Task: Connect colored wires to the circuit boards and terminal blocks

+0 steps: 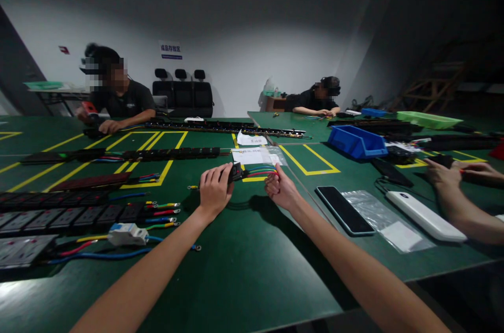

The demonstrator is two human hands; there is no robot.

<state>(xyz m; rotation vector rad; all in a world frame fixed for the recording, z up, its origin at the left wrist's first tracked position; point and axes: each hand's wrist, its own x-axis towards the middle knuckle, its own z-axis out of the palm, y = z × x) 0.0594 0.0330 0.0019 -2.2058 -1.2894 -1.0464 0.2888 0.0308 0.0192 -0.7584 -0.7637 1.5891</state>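
My left hand [214,189] is closed around a small black socket module [235,170] above the green table [252,264]. A bundle of red, green, blue and yellow wires [258,170] runs from the module to my right hand [280,189], which pinches their ends with its fingers curled. Both hands hover just above the table, close together, near a yellow floor-tape rectangle [311,160].
Black power strips and wired socket rows [59,215] and a white breaker [128,233] lie at the left. A phone [344,210], plastic bag and white power bank [425,216] lie at the right, with a blue bin [356,141] behind. Co-workers' hands [447,175] work at the right; two people sit far back.
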